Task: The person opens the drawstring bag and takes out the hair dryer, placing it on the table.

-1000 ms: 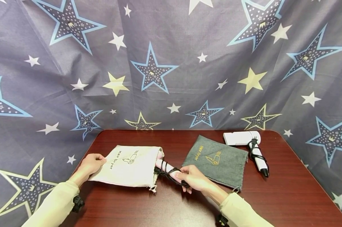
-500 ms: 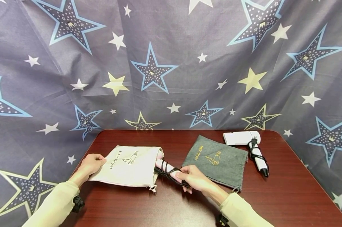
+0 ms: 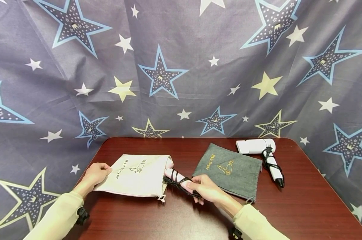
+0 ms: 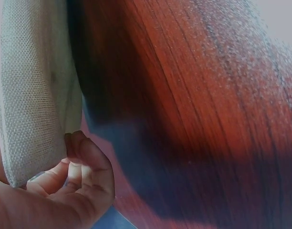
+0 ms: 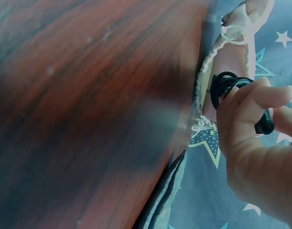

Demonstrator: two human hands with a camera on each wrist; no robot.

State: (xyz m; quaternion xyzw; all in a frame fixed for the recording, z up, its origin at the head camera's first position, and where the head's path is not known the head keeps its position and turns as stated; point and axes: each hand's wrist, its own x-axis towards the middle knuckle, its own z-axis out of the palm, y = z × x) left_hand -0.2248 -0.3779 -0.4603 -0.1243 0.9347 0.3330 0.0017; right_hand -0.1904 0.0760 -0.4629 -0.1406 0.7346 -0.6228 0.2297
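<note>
A cream drawstring bag (image 3: 133, 178) printed "Hair Dryer" lies on the left part of the table. My left hand (image 3: 97, 174) pinches its closed left end; in the left wrist view the bag's corner (image 4: 34, 119) sits between thumb and fingers. From the bag's mouth on the right sticks the handle of a pink hair dryer (image 3: 170, 174), its black cord (image 3: 177, 182) wound round it. My right hand (image 3: 205, 188) grips the handle's end. The dryer's head is mostly hidden inside the bag. The right wrist view shows the coiled cord (image 5: 224, 86) at my right fingers.
A grey drawstring bag (image 3: 235, 175) with a gold hair dryer print lies flat right of centre, just behind my right hand. A white hair dryer (image 3: 256, 146) with a wound cord rests at the back right of the reddish-brown table (image 3: 301, 200). A star-patterned curtain (image 3: 181, 83) hangs behind.
</note>
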